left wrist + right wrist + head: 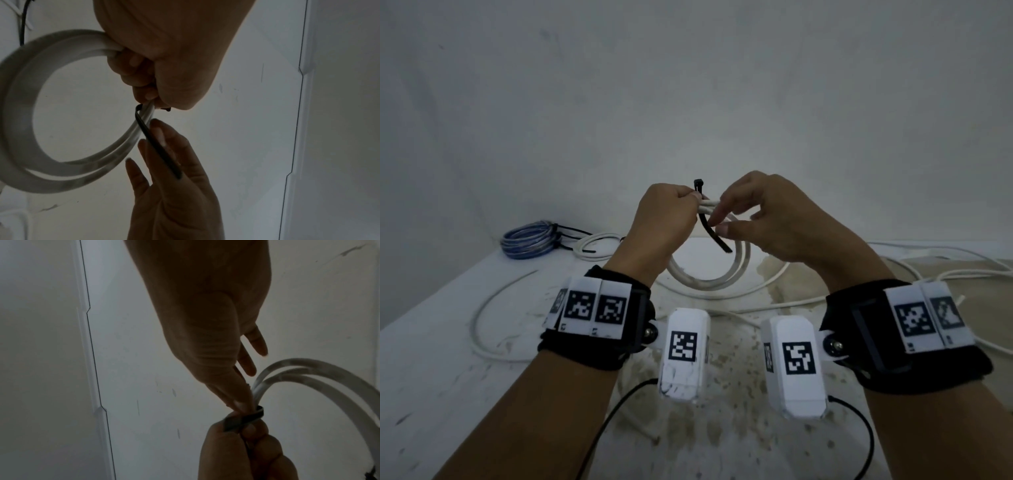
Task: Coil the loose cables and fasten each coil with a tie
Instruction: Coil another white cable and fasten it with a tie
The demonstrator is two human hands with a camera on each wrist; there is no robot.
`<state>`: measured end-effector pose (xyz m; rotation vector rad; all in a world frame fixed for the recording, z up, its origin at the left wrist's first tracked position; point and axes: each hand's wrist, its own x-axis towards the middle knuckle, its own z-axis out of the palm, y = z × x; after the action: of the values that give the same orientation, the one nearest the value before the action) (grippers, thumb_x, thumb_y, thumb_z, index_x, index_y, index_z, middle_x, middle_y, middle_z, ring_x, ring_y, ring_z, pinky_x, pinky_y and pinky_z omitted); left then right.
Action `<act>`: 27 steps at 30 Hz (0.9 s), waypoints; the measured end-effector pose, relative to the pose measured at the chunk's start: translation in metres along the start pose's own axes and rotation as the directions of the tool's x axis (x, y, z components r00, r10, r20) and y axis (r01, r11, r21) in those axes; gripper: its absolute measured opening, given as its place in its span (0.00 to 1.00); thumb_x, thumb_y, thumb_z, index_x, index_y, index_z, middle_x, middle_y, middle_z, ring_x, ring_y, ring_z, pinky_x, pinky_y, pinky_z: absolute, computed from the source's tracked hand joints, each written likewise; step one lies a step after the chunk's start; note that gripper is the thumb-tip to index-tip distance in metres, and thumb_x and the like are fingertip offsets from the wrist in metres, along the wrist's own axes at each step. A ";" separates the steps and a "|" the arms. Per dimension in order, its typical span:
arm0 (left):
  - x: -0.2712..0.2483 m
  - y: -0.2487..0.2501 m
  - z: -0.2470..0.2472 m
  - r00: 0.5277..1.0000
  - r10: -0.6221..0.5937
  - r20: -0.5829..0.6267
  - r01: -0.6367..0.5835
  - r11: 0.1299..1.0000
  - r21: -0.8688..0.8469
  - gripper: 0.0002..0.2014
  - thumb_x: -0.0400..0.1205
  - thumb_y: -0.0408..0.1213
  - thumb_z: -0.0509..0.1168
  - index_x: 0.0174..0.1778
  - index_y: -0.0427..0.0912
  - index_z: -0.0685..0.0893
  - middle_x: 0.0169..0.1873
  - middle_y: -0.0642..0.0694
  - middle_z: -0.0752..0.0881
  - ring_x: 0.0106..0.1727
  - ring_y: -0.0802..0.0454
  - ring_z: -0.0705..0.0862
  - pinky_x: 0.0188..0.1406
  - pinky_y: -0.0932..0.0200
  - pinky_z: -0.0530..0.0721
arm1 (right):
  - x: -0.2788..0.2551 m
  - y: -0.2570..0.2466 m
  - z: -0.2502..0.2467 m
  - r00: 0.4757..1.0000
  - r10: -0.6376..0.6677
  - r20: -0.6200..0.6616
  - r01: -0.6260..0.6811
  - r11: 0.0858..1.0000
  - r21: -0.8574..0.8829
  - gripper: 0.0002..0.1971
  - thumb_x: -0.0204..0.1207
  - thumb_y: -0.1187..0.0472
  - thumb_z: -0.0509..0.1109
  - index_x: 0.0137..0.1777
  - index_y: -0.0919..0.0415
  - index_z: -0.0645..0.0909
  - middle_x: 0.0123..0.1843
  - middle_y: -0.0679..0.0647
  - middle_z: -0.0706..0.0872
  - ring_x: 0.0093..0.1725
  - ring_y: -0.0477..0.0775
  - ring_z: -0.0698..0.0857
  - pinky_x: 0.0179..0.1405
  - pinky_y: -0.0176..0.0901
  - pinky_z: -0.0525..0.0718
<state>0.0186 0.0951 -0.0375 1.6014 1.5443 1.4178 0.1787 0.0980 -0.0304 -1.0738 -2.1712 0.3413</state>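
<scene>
My left hand (667,212) is raised above the table and grips the top of a white cable coil (709,277), pinching a black zip tie (714,236) against it. The tie's head (698,183) sticks up above the fist and its tail hangs down across the coil. My right hand (756,219) is beside it with fingers mostly straight, thumb and forefinger tips touching the tail. In the left wrist view the tie (158,146) lies across the right hand's straight fingers (164,141). In the right wrist view a fingertip (240,404) touches the tie (242,418) at the coil (308,373).
A blue cable coil (530,240) with black ties lies at the table's back left, next to a smaller white coil (595,245). Loose white cables sprawl at the left (482,318) and right (945,274). The stained white table (722,428) meets a pale wall.
</scene>
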 end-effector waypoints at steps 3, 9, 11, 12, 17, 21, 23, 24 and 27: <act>-0.001 0.000 0.003 1.000 -0.003 0.014 0.003 1.000 0.000 0.13 0.85 0.37 0.60 0.43 0.45 0.90 0.26 0.47 0.79 0.17 0.61 0.69 0.23 0.61 0.65 | 0.000 0.005 -0.001 0.998 0.010 0.060 -0.005 0.997 -0.078 0.15 0.73 0.64 0.77 0.52 0.40 0.89 0.61 0.49 0.77 0.56 0.47 0.82 0.48 0.34 0.79; -0.002 0.002 0.003 1.000 -0.009 0.028 0.009 1.000 -0.014 0.12 0.86 0.36 0.60 0.46 0.42 0.90 0.26 0.50 0.81 0.13 0.65 0.71 0.24 0.61 0.66 | 0.000 0.000 0.000 0.999 -0.039 0.035 0.039 0.999 0.004 0.10 0.66 0.52 0.83 0.42 0.35 0.86 0.57 0.47 0.79 0.57 0.46 0.81 0.50 0.37 0.81; -0.002 0.001 0.004 0.999 -0.003 0.035 0.003 1.000 -0.013 0.12 0.85 0.35 0.60 0.43 0.42 0.90 0.23 0.50 0.79 0.12 0.64 0.70 0.23 0.61 0.65 | -0.001 -0.001 0.000 0.998 -0.053 0.032 0.053 0.999 0.004 0.10 0.67 0.51 0.82 0.39 0.33 0.84 0.57 0.47 0.80 0.56 0.45 0.82 0.48 0.32 0.79; -0.002 0.001 0.005 0.999 -0.002 0.044 0.002 1.000 -0.013 0.12 0.84 0.34 0.61 0.41 0.41 0.90 0.21 0.50 0.78 0.12 0.63 0.69 0.22 0.61 0.65 | -0.001 -0.001 0.000 0.998 -0.053 0.020 0.053 0.999 0.011 0.09 0.68 0.50 0.81 0.39 0.34 0.84 0.57 0.47 0.81 0.55 0.45 0.83 0.48 0.31 0.79; -0.002 0.001 0.007 0.998 -0.012 0.066 0.014 1.000 -0.022 0.11 0.84 0.36 0.63 0.40 0.39 0.89 0.17 0.55 0.77 0.12 0.63 0.68 0.20 0.64 0.65 | 0.000 -0.002 -0.002 0.979 -0.014 -0.205 0.027 0.998 0.059 0.07 0.74 0.47 0.77 0.37 0.45 0.86 0.41 0.42 0.88 0.36 0.42 0.85 0.38 0.34 0.76; -0.002 0.002 0.006 0.997 -0.002 0.076 0.004 1.000 -0.030 0.13 0.86 0.36 0.61 0.42 0.41 0.90 0.17 0.57 0.77 0.13 0.63 0.69 0.18 0.68 0.65 | 0.000 -0.005 -0.002 0.969 0.047 -0.242 0.018 0.965 0.263 0.11 0.79 0.58 0.73 0.36 0.58 0.81 0.34 0.47 0.91 0.30 0.45 0.86 0.31 0.45 0.85; -0.002 0.002 0.006 0.997 0.002 0.080 0.000 1.000 -0.017 0.13 0.85 0.38 0.62 0.43 0.39 0.90 0.20 0.54 0.77 0.13 0.63 0.68 0.17 0.68 0.65 | -0.001 -0.009 -0.001 0.970 0.084 -0.229 0.029 0.893 0.449 0.08 0.82 0.63 0.70 0.41 0.63 0.81 0.39 0.61 0.92 0.29 0.53 0.87 0.27 0.47 0.86; -0.002 0.002 0.006 0.996 -0.002 0.084 0.005 1.000 -0.028 0.13 0.85 0.38 0.62 0.42 0.39 0.90 0.19 0.55 0.77 0.13 0.63 0.68 0.16 0.69 0.65 | -0.001 -0.010 0.000 0.965 0.093 -0.247 0.037 0.879 0.475 0.07 0.83 0.64 0.68 0.44 0.64 0.82 0.39 0.62 0.91 0.27 0.52 0.86 0.25 0.45 0.85; -0.003 0.004 0.007 0.995 -0.006 0.100 0.011 0.999 -0.053 0.13 0.86 0.36 0.61 0.43 0.40 0.90 0.17 0.55 0.76 0.12 0.62 0.68 0.14 0.70 0.64 | 0.001 -0.007 0.004 0.943 0.087 -0.322 0.037 0.933 0.358 0.09 0.84 0.63 0.66 0.50 0.65 0.87 0.32 0.58 0.89 0.22 0.47 0.81 0.22 0.43 0.83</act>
<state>0.0267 0.0932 -0.0370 1.6072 1.4430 1.3417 0.1708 0.0951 -0.0295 -0.8788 -1.7112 0.5079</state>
